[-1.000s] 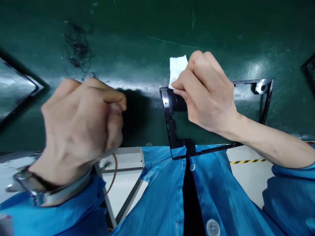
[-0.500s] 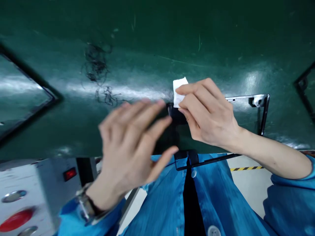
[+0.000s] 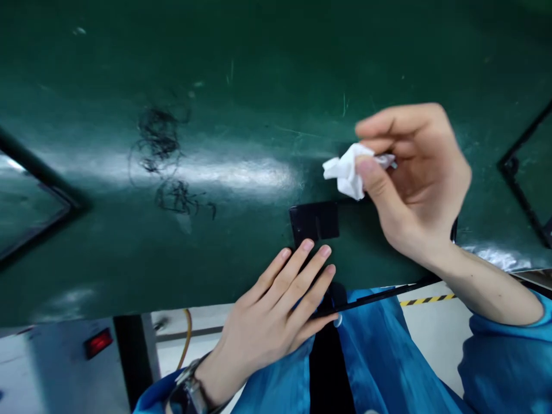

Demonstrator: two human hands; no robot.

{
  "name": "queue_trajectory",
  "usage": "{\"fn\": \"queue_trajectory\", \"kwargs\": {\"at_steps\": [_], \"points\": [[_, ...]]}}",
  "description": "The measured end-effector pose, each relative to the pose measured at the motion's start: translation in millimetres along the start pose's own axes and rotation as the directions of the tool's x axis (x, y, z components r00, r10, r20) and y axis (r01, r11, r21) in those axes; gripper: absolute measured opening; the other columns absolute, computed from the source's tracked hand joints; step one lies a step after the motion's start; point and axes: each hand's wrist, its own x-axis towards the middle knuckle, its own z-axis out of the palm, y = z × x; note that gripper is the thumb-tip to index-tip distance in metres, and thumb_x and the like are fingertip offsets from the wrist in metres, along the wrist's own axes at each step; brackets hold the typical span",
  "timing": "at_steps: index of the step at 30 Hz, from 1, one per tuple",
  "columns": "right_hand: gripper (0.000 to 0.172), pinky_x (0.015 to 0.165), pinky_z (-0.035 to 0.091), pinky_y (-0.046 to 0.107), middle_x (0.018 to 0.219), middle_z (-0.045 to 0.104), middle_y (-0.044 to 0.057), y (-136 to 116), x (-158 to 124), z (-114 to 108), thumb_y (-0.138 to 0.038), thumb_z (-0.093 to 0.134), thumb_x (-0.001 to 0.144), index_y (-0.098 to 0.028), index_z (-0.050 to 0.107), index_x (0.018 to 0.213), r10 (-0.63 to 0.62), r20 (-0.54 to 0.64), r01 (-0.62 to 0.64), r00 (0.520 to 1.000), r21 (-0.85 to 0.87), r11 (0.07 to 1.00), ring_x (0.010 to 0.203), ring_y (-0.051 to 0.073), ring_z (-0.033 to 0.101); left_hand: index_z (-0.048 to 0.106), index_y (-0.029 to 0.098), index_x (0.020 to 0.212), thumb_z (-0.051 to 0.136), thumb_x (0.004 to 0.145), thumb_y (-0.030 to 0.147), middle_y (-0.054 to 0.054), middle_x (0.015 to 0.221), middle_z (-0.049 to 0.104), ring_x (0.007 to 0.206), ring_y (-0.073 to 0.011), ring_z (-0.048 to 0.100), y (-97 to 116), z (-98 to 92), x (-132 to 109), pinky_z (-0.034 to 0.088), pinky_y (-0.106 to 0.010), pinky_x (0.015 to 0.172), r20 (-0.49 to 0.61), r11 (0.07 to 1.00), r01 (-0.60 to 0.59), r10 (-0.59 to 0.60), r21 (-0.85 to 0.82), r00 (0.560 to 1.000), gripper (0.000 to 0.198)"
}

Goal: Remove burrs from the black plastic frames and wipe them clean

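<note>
A black plastic frame (image 3: 314, 221) lies at the near edge of the green table (image 3: 241, 69), partly overhanging it. My left hand (image 3: 276, 313) rests flat on the frame's near left corner, fingers stretched out together. My right hand (image 3: 414, 178) hovers above the frame's upper side, thumb and fingers pinched on a crumpled white wipe (image 3: 349, 169). The right hand and forearm hide most of the frame's right part.
A tangle of dark scribble marks (image 3: 166, 161) stains the table left of centre. Other black frames lie at the far left (image 3: 38, 172) and far right (image 3: 524, 184) edges. A grey box with a red switch (image 3: 98, 343) sits under the table at lower left.
My left hand swung in from the left, opened and settled flat on the frame's corner. My right hand lifted off the frame, and the flat wipe is now crumpled in its fingers.
</note>
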Motion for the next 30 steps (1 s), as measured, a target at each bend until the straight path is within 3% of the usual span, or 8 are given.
{"fn": "queue_trajectory", "kwargs": {"at_steps": [5,8,11,16,20,23,26,30], "points": [[0.025,0.083,0.065,0.036,0.122,0.085,0.002,-3,-4,-4,-0.029,0.072,0.112,-0.034,0.085,0.132,-0.050,-0.216,0.019,0.975,-0.143,0.990,0.102,0.020,0.078,0.067,0.009,0.159,0.059,0.120,0.051,-0.013,0.176,0.062,0.184,-0.0273,0.026,0,3.5,-2,0.023,-0.043,0.155,-0.034,1.000,0.001,-0.002,-0.025,0.999,0.058],[0.027,0.089,0.072,0.039,0.123,0.087,0.002,-20,-18,-12,-0.029,0.082,0.107,-0.036,0.087,0.132,0.093,-0.148,-0.108,0.985,-0.096,0.990,0.105,0.023,0.083,0.068,0.009,0.157,0.059,0.120,0.051,-0.011,0.183,0.051,0.183,-0.0278,0.030,1,6.0,-4,0.023,-0.043,0.155,-0.061,0.999,0.004,-0.006,-0.035,0.998,0.057],[0.033,0.093,0.074,0.041,0.107,0.089,0.002,-34,-34,-24,-0.015,0.080,0.105,-0.032,0.088,0.133,0.097,-0.128,-0.105,0.987,-0.058,0.993,0.107,0.022,0.085,0.070,0.010,0.156,0.060,0.120,0.050,-0.009,0.188,0.041,0.182,-0.0284,0.031,3,7.6,-5,0.023,-0.043,0.155,-0.086,0.999,0.019,-0.022,-0.044,0.996,0.055],[0.036,0.097,0.073,0.033,0.114,0.089,0.008,-31,-54,-40,0.000,0.078,0.100,-0.018,0.088,0.130,0.121,-0.075,-0.126,0.990,-0.063,0.990,0.111,0.018,0.085,0.074,0.011,0.151,0.057,0.121,0.047,-0.007,0.190,0.039,0.183,-0.0267,0.030,7,8.3,-4,0.022,-0.041,0.155,-0.093,0.998,0.041,-0.046,-0.048,0.995,0.049],[0.041,0.102,0.075,0.037,0.115,0.086,0.009,-29,-59,-47,0.002,0.076,0.100,-0.014,0.086,0.136,0.086,-0.023,-0.088,0.996,-0.103,0.991,0.117,0.022,0.086,0.076,0.013,0.148,0.053,0.123,0.047,-0.006,0.191,0.037,0.184,-0.0268,0.029,8,7.9,-5,0.021,-0.042,0.156,-0.077,0.998,0.047,-0.050,-0.041,0.996,0.048],[0.049,0.084,0.074,0.033,0.113,0.083,0.010,-32,-55,-51,0.004,0.074,0.100,-0.013,0.083,0.145,0.029,0.051,-0.018,0.998,-0.206,0.978,0.106,0.021,0.085,0.074,0.013,0.151,0.055,0.122,0.047,-0.007,0.191,0.038,0.183,-0.0274,0.030,7,7.2,-5,0.022,-0.042,0.155,-0.082,0.999,0.034,-0.036,-0.032,0.996,0.049],[0.049,0.059,0.060,0.021,0.105,0.076,0.006,-38,-46,-51,0.009,0.071,0.099,-0.015,0.084,0.139,0.017,0.131,0.028,0.991,-0.336,0.942,0.082,0.010,0.073,0.072,0.013,0.154,0.056,0.121,0.048,-0.007,0.191,0.039,0.183,-0.0282,0.031,6,7.4,-6,0.023,-0.042,0.155,-0.077,0.999,0.030,-0.032,-0.026,0.997,0.051],[0.045,0.060,0.055,0.021,0.108,0.072,0.004,-46,-31,-43,0.008,0.064,0.104,-0.016,0.080,0.139,0.031,0.338,0.146,0.941,-0.485,0.862,0.081,0.006,0.066,0.071,0.012,0.156,0.060,0.119,0.051,-0.008,0.191,0.038,0.183,-0.0295,0.031,4,9.9,-6,0.023,-0.044,0.155,-0.098,1.000,0.016,-0.018,-0.022,0.995,0.055]]}}
